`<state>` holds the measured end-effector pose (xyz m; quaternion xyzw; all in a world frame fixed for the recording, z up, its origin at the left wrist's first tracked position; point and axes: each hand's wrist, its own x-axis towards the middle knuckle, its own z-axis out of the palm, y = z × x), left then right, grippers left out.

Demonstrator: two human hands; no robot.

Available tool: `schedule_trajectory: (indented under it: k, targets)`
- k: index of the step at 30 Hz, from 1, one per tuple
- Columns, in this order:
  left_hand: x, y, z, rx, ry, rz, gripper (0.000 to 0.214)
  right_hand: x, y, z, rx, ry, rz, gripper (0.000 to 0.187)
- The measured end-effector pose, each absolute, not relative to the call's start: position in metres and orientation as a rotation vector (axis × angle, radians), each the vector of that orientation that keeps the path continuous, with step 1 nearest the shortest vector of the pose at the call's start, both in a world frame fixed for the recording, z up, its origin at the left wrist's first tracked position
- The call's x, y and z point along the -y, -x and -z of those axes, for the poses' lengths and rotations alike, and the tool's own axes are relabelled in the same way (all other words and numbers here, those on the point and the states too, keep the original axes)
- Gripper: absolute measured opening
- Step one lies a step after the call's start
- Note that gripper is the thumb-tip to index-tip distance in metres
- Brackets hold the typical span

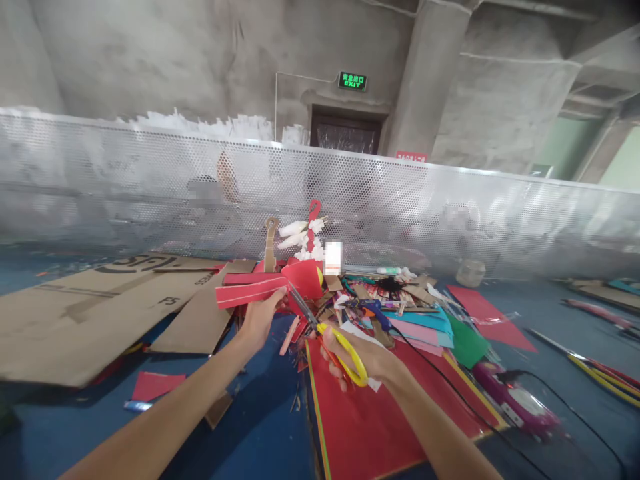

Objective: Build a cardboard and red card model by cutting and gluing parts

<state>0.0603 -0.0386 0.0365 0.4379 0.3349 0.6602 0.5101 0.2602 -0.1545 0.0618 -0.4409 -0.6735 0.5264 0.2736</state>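
My left hand (261,321) is closed on a folded strip of red paper (245,292) with a pale line along it. The fingers of my right hand (357,353) are wrapped round a pair of scissors (354,360) with yellow and red handles. The scissor blades point up and left, with their tips close by my left fingertips at the red paper. Whether the blades touch the paper I cannot tell. Below my right hand lies a large red sheet (370,427) with yellow edging.
Flat cardboard pieces (100,307) cover the left side. A blue glue gun (375,310) lies among paper scraps, its black cord trailing right. Farther right are a purple power strip (515,400), more scissors (590,367) and a red sheet (493,317). A perforated metal panel (150,193) stands behind.
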Motion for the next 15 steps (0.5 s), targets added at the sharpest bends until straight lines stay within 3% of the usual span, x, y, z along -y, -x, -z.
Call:
schedule_trajectory:
  k: [15]
  targets:
    - [0.052,-0.072,-0.037,-0.814,-1.115,-1.655,0.029,0.145,-0.239,-0.032,1.744,1.050,-1.298,0.058]
